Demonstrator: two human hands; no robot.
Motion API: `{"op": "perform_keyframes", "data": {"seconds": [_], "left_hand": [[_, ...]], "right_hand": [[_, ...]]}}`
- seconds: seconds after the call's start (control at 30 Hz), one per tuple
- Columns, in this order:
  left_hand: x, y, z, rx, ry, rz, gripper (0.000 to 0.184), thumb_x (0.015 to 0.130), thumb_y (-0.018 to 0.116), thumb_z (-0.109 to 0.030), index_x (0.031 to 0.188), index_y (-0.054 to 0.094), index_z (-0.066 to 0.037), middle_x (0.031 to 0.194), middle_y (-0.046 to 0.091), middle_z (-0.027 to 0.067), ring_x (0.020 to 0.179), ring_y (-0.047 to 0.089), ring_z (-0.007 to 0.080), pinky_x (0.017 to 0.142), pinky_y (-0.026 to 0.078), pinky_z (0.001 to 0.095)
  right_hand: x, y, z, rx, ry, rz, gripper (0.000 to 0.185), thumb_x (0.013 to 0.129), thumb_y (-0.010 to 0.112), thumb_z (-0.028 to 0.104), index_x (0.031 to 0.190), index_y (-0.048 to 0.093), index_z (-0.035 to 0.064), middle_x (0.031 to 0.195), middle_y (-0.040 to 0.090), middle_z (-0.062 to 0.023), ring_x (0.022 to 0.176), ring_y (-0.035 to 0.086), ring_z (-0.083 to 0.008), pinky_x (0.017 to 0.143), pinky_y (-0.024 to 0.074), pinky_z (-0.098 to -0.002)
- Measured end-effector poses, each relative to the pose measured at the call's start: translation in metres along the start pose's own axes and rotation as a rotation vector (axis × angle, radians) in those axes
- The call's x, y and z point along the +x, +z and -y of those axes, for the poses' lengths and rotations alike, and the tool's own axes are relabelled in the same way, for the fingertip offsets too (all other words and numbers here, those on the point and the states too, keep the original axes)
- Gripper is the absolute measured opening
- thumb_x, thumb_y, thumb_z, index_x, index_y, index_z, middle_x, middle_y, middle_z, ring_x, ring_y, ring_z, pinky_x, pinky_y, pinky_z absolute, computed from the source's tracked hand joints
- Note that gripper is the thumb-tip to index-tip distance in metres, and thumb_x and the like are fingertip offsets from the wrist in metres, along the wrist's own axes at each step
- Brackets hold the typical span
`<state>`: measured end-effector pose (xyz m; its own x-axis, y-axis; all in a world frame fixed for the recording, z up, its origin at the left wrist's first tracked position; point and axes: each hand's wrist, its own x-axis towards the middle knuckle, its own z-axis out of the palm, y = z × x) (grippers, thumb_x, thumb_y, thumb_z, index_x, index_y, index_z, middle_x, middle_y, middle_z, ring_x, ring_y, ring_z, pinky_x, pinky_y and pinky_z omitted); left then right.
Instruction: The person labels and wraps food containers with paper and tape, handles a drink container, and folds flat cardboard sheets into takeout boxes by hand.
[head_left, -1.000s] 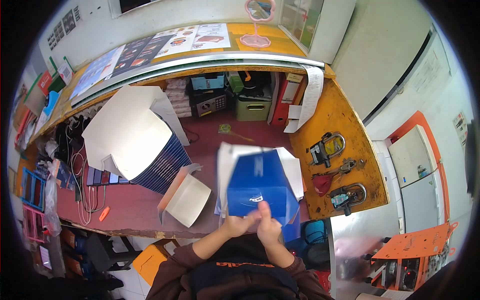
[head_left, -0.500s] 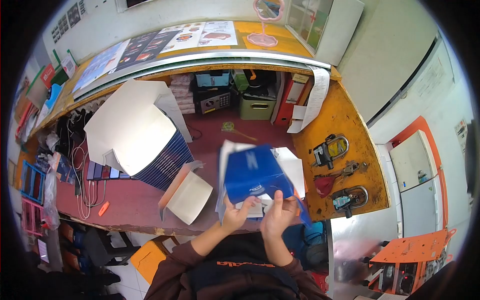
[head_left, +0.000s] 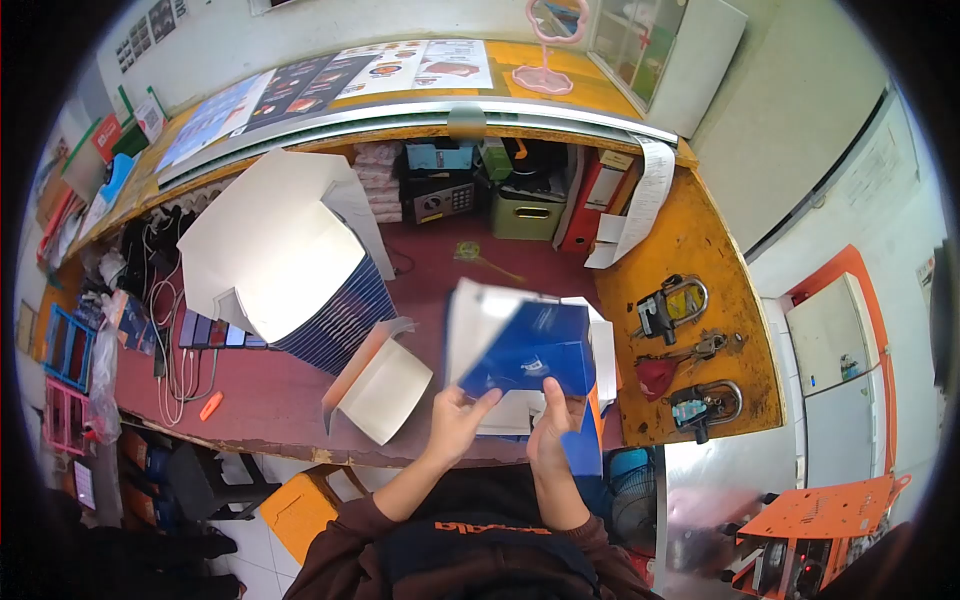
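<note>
A blue cardboard piece [head_left: 545, 345] with small white print is held up between my two hands, over a pile of flat white and blue cardboard [head_left: 603, 350]. My left hand [head_left: 460, 418] pinches its lower left edge, thumb on the front. At its lower right edge, my right hand [head_left: 555, 428] grips it with the thumb up. To the left stands a folded box with a white inside [head_left: 385, 392] and an orange-brown flap. Behind that is a large stack of nested blue-striped boxes [head_left: 345, 315], white inside.
Phones [head_left: 205, 330], white cables and an orange cutter [head_left: 211, 405] lie on the red desk [head_left: 270, 400] at the left. A tape measure [head_left: 467, 251] lies behind my hands. Padlocks [head_left: 672, 308] and keys rest on the wooden side at right. A green bin [head_left: 527, 215] stands at the back.
The blue piece has tilted and shifted slightly right, showing a slanted left edge. My hands have changed their grip along its lower edge. The whole view has shifted a little.
</note>
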<state>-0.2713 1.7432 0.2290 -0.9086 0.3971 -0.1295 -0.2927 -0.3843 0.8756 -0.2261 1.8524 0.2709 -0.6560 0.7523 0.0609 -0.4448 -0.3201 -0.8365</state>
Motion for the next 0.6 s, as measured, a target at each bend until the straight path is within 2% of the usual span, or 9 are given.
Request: {"op": "perform_keyframes", "data": {"seconds": [0.03,0.07,0.17,0.23,0.3,0.33,0.43,0.5,0.6], "left_hand": [[-0.002,0.003,0.002,0.485,0.178,-0.127,0.019,0.082,0.064,-0.022,0.079,0.064,-0.003,0.071,0.063,0.0035,0.065,0.056,0.0107,0.06,0.044,0.0265],[-0.004,0.014,0.005,0.276,0.181,-0.221,0.023,0.078,0.069,-0.016,0.063,0.062,-0.001,0.058,0.06,0.0041,0.047,0.049,0.0083,0.047,0.039,0.0216],[-0.005,0.017,0.001,0.044,-0.006,-0.198,0.027,0.078,0.07,-0.018,0.062,0.063,0.001,0.057,0.06,0.0048,0.045,0.049,0.0083,0.044,0.038,0.0221],[-0.007,0.008,-0.01,0.093,-0.053,-0.169,0.032,0.076,0.071,-0.024,0.06,0.062,0.001,0.055,0.06,0.005,0.044,0.05,0.0088,0.044,0.039,0.0239],[-0.019,-0.001,-0.036,0.816,-0.277,0.298,0.029,0.075,0.072,-0.026,0.063,0.062,-0.001,0.051,0.055,0.0033,0.039,0.048,0.01,0.043,0.041,0.0242],[-0.026,-0.007,-0.044,1.256,-0.042,0.285,0.029,0.072,0.073,-0.026,0.08,0.063,0.0,0.066,0.06,0.0078,0.051,0.057,0.0163,0.05,0.046,0.028],[-0.033,-0.006,-0.06,1.271,0.349,-0.138,0.042,0.071,0.072,-0.023,0.103,0.055,-0.001,0.09,0.06,0.0107,0.072,0.061,0.0223,0.061,0.049,0.0311],[-0.018,-0.041,-0.023,1.254,0.275,-0.084,0.054,0.072,0.072,-0.021,0.115,0.045,-0.002,0.105,0.055,0.0098,0.087,0.059,0.02,0.068,0.049,0.031],[-0.01,-0.087,0.027,0.34,-0.108,0.008,0.049,0.081,0.065,-0.022,0.119,0.042,-0.002,0.104,0.055,0.0059,0.092,0.057,0.0166,0.071,0.05,0.0286]], "right_hand": [[-0.004,0.002,-0.001,0.002,0.006,0.007,0.038,0.078,0.06,-0.002,0.114,0.048,0.0033,0.104,0.058,-0.0067,0.096,0.054,-0.0174,0.086,0.0417,-0.0288],[-0.009,0.007,-0.003,0.125,0.09,0.019,0.044,0.078,0.06,-0.003,0.118,0.044,0.0043,0.105,0.055,-0.0075,0.095,0.054,-0.0183,0.085,0.0426,-0.0308],[-0.024,-0.005,-0.036,0.349,0.323,0.099,0.055,0.079,0.058,-0.006,0.125,0.034,0.0106,0.1,0.053,-0.0084,0.083,0.054,-0.0191,0.063,0.0479,-0.0316],[-0.017,-0.012,-0.04,0.334,0.381,0.107,0.047,0.079,0.06,-0.004,0.119,0.04,0.0085,0.1,0.053,-0.0082,0.085,0.054,-0.0179,0.07,0.0476,-0.0313],[-0.013,-0.011,-0.035,0.049,0.33,0.002,0.04,0.078,0.062,-0.001,0.114,0.045,0.0058,0.1,0.054,-0.0078,0.087,0.054,-0.0161,0.077,0.0464,-0.0305],[-0.011,-0.011,-0.033,-0.068,0.311,0.022,0.036,0.078,0.064,0.002,0.109,0.048,0.0038,0.098,0.055,-0.0076,0.092,0.053,-0.0136,0.083,0.0443,-0.0293],[-0.006,-0.031,-0.05,-0.417,0.283,0.461,0.036,0.078,0.065,0.007,0.11,0.049,0.0011,0.098,0.056,-0.0081,0.095,0.054,-0.0153,0.083,0.0446,-0.0314],[-0.014,-0.044,-0.053,-0.884,-0.358,0.894,0.037,0.08,0.065,0.024,0.106,0.053,-0.0011,0.097,0.06,-0.012,0.096,0.057,-0.0264,0.081,0.0445,-0.0405],[-0.028,-0.002,-0.024,-0.988,-0.017,0.935,0.031,0.073,0.069,0.021,0.098,0.061,0.0053,0.096,0.059,-0.0134,0.093,0.056,-0.0286,0.085,0.0394,-0.0422]]}}
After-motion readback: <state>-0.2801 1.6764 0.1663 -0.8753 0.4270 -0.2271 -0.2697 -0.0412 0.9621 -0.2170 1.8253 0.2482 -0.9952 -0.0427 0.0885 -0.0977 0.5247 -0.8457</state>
